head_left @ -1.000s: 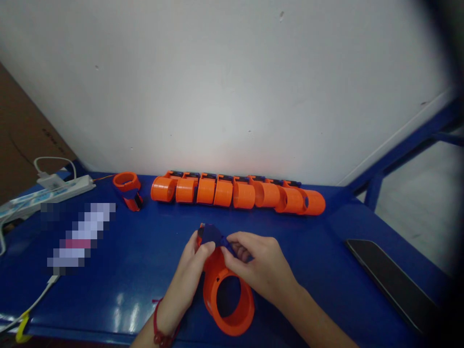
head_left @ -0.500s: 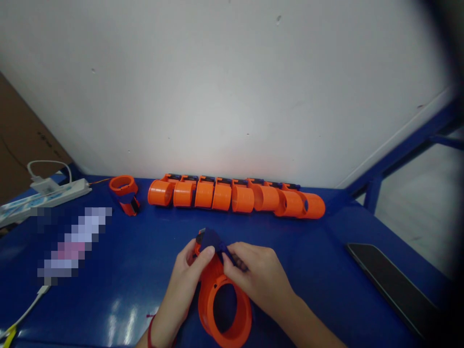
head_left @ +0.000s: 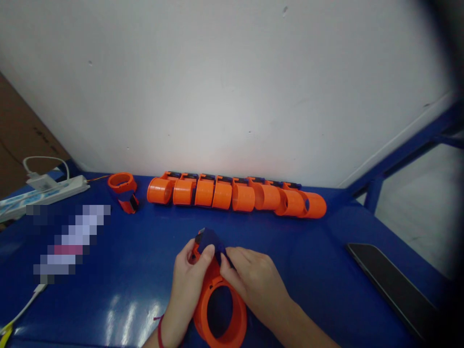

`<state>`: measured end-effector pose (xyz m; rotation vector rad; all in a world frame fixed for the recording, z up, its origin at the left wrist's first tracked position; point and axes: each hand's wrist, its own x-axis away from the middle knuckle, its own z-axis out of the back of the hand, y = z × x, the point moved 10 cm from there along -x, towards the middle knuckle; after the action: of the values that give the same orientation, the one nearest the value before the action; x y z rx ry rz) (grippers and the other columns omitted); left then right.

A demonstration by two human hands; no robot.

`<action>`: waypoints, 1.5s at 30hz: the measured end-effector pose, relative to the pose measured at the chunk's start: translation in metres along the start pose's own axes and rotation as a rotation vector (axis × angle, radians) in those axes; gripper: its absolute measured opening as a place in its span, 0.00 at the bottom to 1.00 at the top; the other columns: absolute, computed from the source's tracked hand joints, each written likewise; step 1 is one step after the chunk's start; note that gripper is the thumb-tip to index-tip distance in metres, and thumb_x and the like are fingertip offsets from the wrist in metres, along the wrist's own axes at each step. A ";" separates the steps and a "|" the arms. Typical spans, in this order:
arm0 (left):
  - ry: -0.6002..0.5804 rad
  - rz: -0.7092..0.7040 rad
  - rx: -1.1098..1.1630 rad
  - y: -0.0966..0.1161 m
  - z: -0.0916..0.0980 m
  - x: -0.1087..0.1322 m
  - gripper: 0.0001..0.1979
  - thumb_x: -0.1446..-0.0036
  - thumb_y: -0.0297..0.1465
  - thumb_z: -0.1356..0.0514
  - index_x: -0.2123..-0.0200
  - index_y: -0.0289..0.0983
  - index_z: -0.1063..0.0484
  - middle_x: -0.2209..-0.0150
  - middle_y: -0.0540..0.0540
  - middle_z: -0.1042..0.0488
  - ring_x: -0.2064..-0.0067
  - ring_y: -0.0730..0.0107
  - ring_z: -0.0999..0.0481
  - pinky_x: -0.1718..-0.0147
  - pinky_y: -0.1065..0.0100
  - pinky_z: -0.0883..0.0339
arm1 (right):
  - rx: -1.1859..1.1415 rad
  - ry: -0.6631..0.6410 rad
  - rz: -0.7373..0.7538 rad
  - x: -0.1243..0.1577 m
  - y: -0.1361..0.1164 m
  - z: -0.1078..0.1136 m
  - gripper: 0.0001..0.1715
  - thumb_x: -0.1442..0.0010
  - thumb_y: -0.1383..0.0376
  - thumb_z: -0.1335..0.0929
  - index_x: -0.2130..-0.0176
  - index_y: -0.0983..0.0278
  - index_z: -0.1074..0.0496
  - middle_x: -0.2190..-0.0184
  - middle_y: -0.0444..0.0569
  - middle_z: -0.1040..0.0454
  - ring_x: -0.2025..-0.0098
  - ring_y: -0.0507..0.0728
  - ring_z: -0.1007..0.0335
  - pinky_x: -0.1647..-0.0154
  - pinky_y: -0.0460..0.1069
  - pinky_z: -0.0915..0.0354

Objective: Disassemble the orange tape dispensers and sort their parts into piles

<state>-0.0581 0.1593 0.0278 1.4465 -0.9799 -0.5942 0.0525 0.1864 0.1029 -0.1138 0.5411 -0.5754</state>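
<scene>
At the front middle of the table lies an orange plastic ring piece [head_left: 239,319] with a narrower neck pointing away from me. A dark blue strap [head_left: 209,240] covers the far end of that neck. My left hand [head_left: 188,280] grips the neck from the left, its thumb pressing on the blue strap. On the other side, my right hand [head_left: 253,275] pinches the strap's right end between thumb and curled fingers. The fingertips of the right hand are partly hidden.
Several similar orange ring pieces [head_left: 222,195] stand in a row along the white wall [head_left: 232,87]. A separate orange ring [head_left: 123,183] with a blue strap is left of them. A power strip [head_left: 68,187] lies far left, a dark phone-like slab [head_left: 391,285] at right.
The ring piece has shifted slightly left and turned a little. My right thumb and fingers have drawn closer together at the strap's end. The left hand keeps its hold.
</scene>
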 end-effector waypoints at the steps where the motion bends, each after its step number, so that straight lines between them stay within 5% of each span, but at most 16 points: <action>1: 0.001 -0.002 -0.004 0.000 0.000 0.000 0.12 0.51 0.37 0.37 0.70 0.34 0.27 0.73 0.51 0.28 0.71 0.70 0.33 0.69 0.70 0.36 | 0.001 0.000 -0.001 0.000 0.000 0.000 0.16 0.36 0.69 0.40 0.75 0.63 0.33 0.80 0.43 0.30 0.79 0.51 0.32 0.75 0.48 0.45; 26: 0.010 0.008 0.053 -0.007 0.006 0.001 0.10 0.50 0.38 0.36 0.71 0.36 0.27 0.73 0.50 0.26 0.65 0.64 0.27 0.64 0.69 0.34 | -0.180 -0.045 -0.174 -0.003 0.017 0.001 0.14 0.40 0.68 0.37 0.77 0.63 0.32 0.83 0.41 0.32 0.82 0.48 0.36 0.79 0.43 0.45; 34: -0.056 0.233 0.288 -0.024 0.006 0.011 0.19 0.52 0.40 0.33 0.58 0.36 0.26 0.67 0.48 0.21 0.66 0.67 0.23 0.65 0.69 0.31 | -0.323 -0.015 -0.325 -0.002 0.042 -0.004 0.12 0.41 0.66 0.36 0.76 0.62 0.31 0.83 0.41 0.31 0.82 0.49 0.35 0.79 0.42 0.42; 40: -0.136 0.226 0.320 -0.024 0.002 0.012 0.19 0.57 0.31 0.29 0.59 0.37 0.25 0.62 0.46 0.19 0.67 0.69 0.21 0.63 0.70 0.29 | -0.304 -0.025 -0.402 0.000 0.052 -0.009 0.15 0.41 0.65 0.37 0.78 0.62 0.35 0.84 0.40 0.34 0.82 0.49 0.38 0.79 0.43 0.44; 45: -0.069 0.158 0.281 -0.020 0.011 0.008 0.13 0.56 0.33 0.30 0.65 0.35 0.24 0.72 0.49 0.20 0.72 0.72 0.24 0.72 0.74 0.31 | -0.259 -0.046 -0.382 -0.001 0.049 -0.010 0.17 0.41 0.65 0.37 0.80 0.62 0.37 0.85 0.39 0.37 0.82 0.48 0.40 0.79 0.43 0.47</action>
<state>-0.0588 0.1453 0.0079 1.5839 -1.2583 -0.4043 0.0703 0.2290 0.0822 -0.4825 0.5510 -0.8704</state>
